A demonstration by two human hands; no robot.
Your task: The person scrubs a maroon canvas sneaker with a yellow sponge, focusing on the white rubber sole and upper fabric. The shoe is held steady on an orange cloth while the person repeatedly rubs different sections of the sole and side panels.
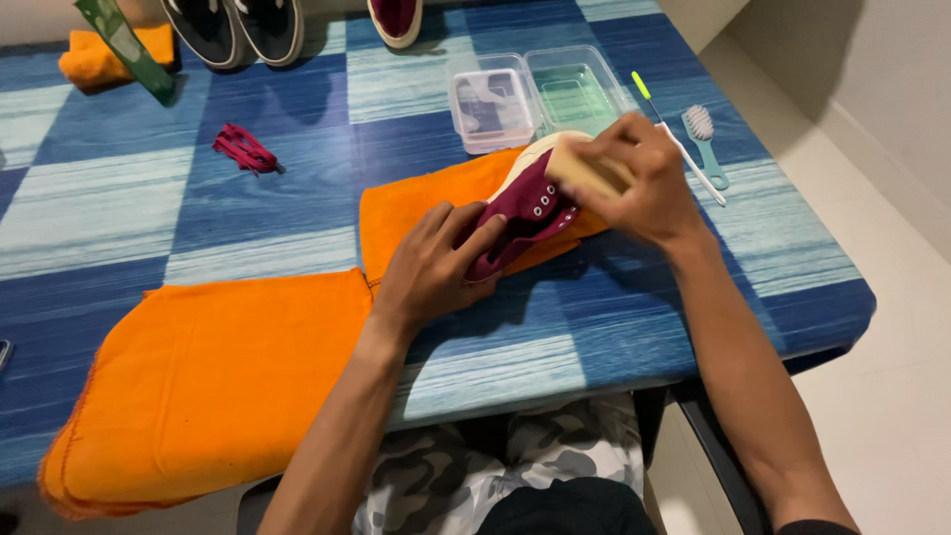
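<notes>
A maroon canvas shoe (pixel 528 206) with a white sole lies on an orange cloth (pixel 416 203) near the middle of the table. My left hand (pixel 433 266) grips the shoe's heel end and holds it down. My right hand (pixel 634 183) presses a tan sponge block (pixel 584 170) against the shoe's upper near the eyelets. Part of the shoe is hidden under both hands.
A larger orange cloth (pixel 208 381) lies at the front left. Two clear plastic tubs (pixel 535 94), a teal brush (pixel 705 139) and a thin green-tipped brush (pixel 674 139) sit behind the shoe. Maroon laces (pixel 245 149), dark shoes (pixel 238 28) and the table's blue checked cover (pixel 614 327) fill the rest.
</notes>
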